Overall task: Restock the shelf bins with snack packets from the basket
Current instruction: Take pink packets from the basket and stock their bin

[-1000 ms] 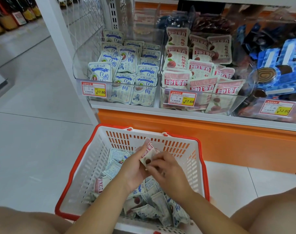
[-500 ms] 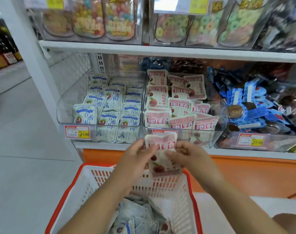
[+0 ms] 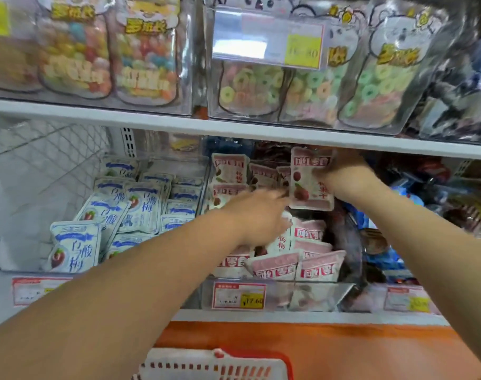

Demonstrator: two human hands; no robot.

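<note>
My right hand grips a pink-and-white snack packet by its right edge, upright, high over the back of the middle clear bin. That bin holds several matching pink packets. My left hand reaches into the same bin, its fingers blurred and touching the stacked packets just left of the held one. The white basket with a red rim shows only its top edge at the bottom of the view.
The left bin holds several blue-and-white packets. A bin of dark and blue snacks stands to the right. A white shelf board with candy bags above hangs close over the bins. An orange base panel runs below.
Both hands rose from the basket to the shelf with a pink packet. The right hand now holds it alone inside the middle bin, and the left hand has moved onto the stacked packets.
</note>
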